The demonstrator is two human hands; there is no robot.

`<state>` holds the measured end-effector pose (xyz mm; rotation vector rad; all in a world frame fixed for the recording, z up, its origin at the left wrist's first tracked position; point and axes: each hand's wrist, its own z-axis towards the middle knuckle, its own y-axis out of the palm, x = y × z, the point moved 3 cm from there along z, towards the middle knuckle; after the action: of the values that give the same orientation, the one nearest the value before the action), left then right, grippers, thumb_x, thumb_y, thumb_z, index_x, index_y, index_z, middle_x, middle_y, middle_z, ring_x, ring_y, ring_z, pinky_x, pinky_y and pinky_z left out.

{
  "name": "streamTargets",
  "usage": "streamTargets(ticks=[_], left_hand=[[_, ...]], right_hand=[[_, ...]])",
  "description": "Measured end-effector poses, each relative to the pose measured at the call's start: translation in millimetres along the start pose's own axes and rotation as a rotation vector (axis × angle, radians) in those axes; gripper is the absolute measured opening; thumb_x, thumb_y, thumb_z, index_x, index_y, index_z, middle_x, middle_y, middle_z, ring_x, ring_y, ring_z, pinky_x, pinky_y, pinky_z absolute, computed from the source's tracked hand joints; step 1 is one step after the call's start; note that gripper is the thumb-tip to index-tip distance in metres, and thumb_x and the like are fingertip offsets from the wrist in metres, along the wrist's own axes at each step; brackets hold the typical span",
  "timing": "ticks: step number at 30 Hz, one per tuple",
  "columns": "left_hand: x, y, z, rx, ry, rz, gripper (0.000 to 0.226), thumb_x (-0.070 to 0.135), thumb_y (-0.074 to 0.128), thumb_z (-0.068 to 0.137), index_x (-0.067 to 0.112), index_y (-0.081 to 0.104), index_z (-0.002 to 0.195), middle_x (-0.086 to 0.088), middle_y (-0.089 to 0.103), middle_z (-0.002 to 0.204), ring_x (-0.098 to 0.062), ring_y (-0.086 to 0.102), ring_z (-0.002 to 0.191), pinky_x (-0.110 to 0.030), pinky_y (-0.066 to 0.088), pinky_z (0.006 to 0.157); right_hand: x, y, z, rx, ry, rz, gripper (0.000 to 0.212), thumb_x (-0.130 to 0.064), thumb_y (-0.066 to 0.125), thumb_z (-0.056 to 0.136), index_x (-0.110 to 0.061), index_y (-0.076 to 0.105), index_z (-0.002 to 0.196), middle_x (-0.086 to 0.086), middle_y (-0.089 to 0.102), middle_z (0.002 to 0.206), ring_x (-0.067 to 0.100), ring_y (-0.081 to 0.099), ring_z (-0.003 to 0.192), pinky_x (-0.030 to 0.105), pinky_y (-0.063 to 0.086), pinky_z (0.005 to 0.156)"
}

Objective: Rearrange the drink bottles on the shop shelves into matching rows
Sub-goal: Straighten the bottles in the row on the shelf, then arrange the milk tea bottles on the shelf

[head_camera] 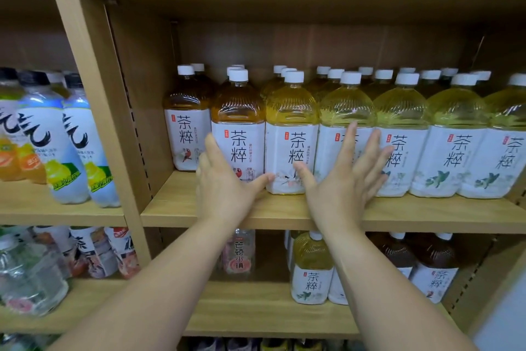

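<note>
The upright yellow tea bottle (290, 111) stands between the hands: left hand (225, 182) just left, right hand (338, 180) just right, both flat-fingered, grasping nothing.

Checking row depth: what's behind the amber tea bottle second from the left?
Behind the amber bottle, two more white caps show; those bottles' bodies and labels are covered.

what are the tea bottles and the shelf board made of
Tea bottles: likely clear glossy plastic; the tea shows through and the ribbed shoulders catch highlights. Shelf board: seems pale wood-grain laminate or veneer, matte; faint grain, no shine.
</note>
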<state>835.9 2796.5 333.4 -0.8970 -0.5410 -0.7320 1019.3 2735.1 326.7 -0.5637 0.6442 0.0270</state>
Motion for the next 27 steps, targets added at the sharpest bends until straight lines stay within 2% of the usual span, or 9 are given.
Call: streamTargets(ticks=[5,7,9,12,15,17,22,25,27], left_hand=[[-2.7,-9.8,-6.6,-0.076,-0.029,-0.089,0.129,0.060,0.089,0.063,0.031,0.009,0.160,-0.003,0.040,0.153,-0.024,0.038,0.144,-0.052,0.041,0.115],[2.7,-22.2,-13.4,-0.085,-0.026,-0.093,0.123,0.059,0.084,0.071,0.031,0.006,0.162,-0.002,0.030,0.162,-0.024,0.028,0.150,-0.051,0.033,0.121],[17.1,-39.4,-19.0,-0.030,0.034,-0.090,0.112,0.060,0.078,0.078,0.032,0.011,0.162,0.004,0.026,0.165,-0.021,0.024,0.152,-0.049,0.030,0.121],[60.1,-72.3,-16.9,0.068,0.210,-0.179,0.082,0.058,0.073,0.083,0.036,0.034,0.152,0.014,0.043,0.146,-0.010,0.040,0.139,-0.041,0.042,0.112],[113.7,-111.1,-9.2,0.144,0.370,-0.261,0.059,0.052,0.071,0.083,0.036,0.049,0.135,0.021,0.050,0.122,-0.002,0.048,0.119,-0.022,0.042,0.098],[146.1,-136.8,-2.1,0.182,0.449,-0.300,0.054,0.051,0.071,0.081,0.035,0.052,0.129,0.024,0.051,0.116,0.000,0.050,0.113,-0.017,0.041,0.094],[204.4,-170.1,38.9,0.206,0.526,-0.312,0.053,0.047,0.073,0.086,0.028,0.052,0.131,0.016,0.054,0.115,-0.011,0.053,0.117,-0.029,0.044,0.096],[226.9,-163.9,71.0,0.146,0.488,-0.194,0.062,0.050,0.072,0.086,0.022,0.052,0.137,0.006,0.056,0.128,-0.018,0.052,0.124,-0.038,0.045,0.104],[237.1,-155.3,84.9,0.124,0.468,-0.138,0.064,0.060,0.066,0.078,0.024,0.056,0.129,0.001,0.061,0.124,-0.022,0.056,0.117,-0.043,0.050,0.099]], right_hand=[[1.3,-8.9,-2.7,-0.082,0.002,0.017,0.114,-0.072,0.065,0.083,-0.042,-0.012,0.160,0.000,-0.018,0.171,0.033,-0.022,0.157,0.064,-0.002,0.125],[1.3,-23.3,-3.3,-0.100,-0.004,0.037,0.106,-0.073,0.063,0.083,-0.041,-0.001,0.160,0.003,-0.006,0.171,0.032,-0.010,0.158,0.062,0.001,0.126],[-5.6,-46.6,2.4,-0.060,-0.048,0.099,0.092,-0.073,0.061,0.083,-0.039,0.018,0.157,0.004,0.011,0.166,0.030,0.008,0.156,0.060,0.012,0.125],[-29.9,-90.5,25.4,0.036,-0.165,0.235,0.077,-0.068,0.060,0.084,-0.033,0.038,0.150,-0.001,0.025,0.156,0.023,0.021,0.148,0.051,0.029,0.120],[-59.8,-136.8,54.6,0.133,-0.289,0.364,0.065,-0.064,0.060,0.088,-0.030,0.049,0.142,-0.003,0.037,0.145,0.018,0.032,0.140,0.037,0.034,0.112],[-77.9,-166.3,76.4,0.190,-0.369,0.422,0.059,-0.063,0.059,0.087,-0.029,0.054,0.135,-0.007,0.045,0.134,0.014,0.040,0.132,0.029,0.033,0.106],[-110.3,-207.1,140.9,0.191,-0.405,0.531,0.044,-0.049,0.069,0.093,-0.026,0.057,0.128,-0.007,0.050,0.119,0.011,0.051,0.115,0.027,0.039,0.099],[-125.1,-204.6,177.4,0.050,-0.320,0.470,0.056,-0.050,0.069,0.093,-0.022,0.051,0.138,-0.001,0.048,0.129,0.011,0.047,0.112,0.028,0.036,0.094],[-133.6,-200.6,194.9,-0.058,-0.290,0.426,0.067,-0.051,0.070,0.091,-0.019,0.045,0.145,0.001,0.051,0.134,0.014,0.050,0.111,0.031,0.039,0.093]])
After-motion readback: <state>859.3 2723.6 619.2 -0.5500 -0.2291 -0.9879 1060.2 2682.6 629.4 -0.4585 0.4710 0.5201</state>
